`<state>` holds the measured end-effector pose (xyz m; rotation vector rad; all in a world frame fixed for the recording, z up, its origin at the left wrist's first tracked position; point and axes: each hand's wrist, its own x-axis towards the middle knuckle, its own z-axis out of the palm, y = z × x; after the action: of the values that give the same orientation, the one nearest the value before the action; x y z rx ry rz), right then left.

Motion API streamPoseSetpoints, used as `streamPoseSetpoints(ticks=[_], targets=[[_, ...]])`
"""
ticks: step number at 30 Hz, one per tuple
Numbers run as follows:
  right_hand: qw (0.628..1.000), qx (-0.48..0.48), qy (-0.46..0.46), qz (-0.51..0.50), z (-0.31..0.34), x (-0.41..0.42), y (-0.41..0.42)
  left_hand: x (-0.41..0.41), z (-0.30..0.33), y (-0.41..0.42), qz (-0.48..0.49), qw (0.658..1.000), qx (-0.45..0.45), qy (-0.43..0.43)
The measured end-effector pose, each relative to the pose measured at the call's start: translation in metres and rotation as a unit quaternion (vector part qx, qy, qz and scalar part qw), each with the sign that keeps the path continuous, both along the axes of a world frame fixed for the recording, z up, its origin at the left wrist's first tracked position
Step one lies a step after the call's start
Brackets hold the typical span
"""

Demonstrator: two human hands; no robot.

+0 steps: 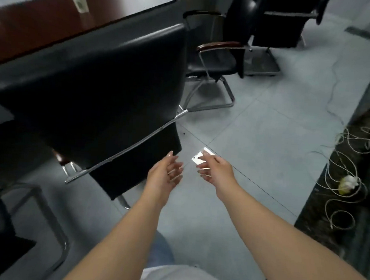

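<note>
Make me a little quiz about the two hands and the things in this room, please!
1. True or false: the left hand grips the black chair.
2. The right hand holds: A) nothing B) a pen C) a cord.
3. Fill in: the paper cup stands on the brown ____.
Key: 1 false, its fingers are spread open; 2 A; 3 table.

No legible text; paper cup (79,1) on table (35,24) bears greenish mark, perhaps logo, blurred.
</note>
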<state>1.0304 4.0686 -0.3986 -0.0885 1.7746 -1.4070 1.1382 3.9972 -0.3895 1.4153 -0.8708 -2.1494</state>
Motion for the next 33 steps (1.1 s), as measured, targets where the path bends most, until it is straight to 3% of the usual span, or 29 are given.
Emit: streamPoseSetpoints(ticks=[7,13,22,30,33], targets=[[0.989,-0.065,0.038,-0.124,0.021,-0.104,0.034,-0.121,0.016,-0.006,-0.090,0.991,-0.097,0.019],[0.987,-0.061,0.082,-0.124,0.033,-0.203,0.004,-0.234,0.022,-0.043,-0.110,0.985,-0.128,0.029],[0.994,-0.027,0.103,-0.027,0.063,-0.353,-0.117,-0.358,0.044,-0.169,0.004,0.994,-0.103,0.036],[0.990,-0.043,0.040,0.130,0.049,-0.370,-0.262,-0.352,0.038,-0.260,0.144,0.985,-0.095,-0.020],[0.979,-0.036,0.036,0.198,0.037,-0.367,-0.315,-0.348,0.027,-0.282,0.148,0.981,-0.114,-0.056]])
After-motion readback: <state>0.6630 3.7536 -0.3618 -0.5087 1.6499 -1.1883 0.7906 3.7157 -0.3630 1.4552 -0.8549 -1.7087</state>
